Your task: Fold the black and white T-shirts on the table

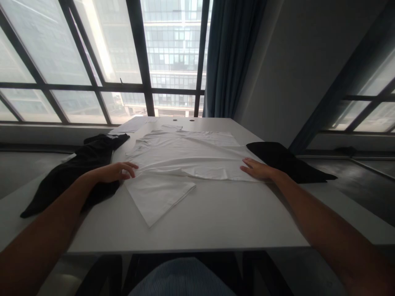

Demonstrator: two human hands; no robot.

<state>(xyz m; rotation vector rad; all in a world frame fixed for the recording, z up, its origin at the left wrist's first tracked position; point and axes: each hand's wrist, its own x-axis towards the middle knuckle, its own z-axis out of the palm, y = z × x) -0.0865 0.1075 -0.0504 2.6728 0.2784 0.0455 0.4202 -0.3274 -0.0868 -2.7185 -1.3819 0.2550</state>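
Observation:
A white T-shirt (185, 152) lies spread sideways on the white table (216, 218), with some wrinkles across it. One short sleeve (159, 197) points toward me at the near left. My left hand (119, 172) rests at the shirt's left edge beside that sleeve, its fingers loosely bent and apart, gripping nothing that I can see. On the right end of the shirt, near its close edge, my right hand (256, 168) lies palm down with the fingers stretched out. Part of the fabric under it is hidden.
Black folded cloth (286, 162) lies by the table's right side, beyond my right hand. A crumpled black garment (83, 168) lies at the left, partly behind my left forearm. A blue curtain (231, 61) and windows stand beyond the table's far end.

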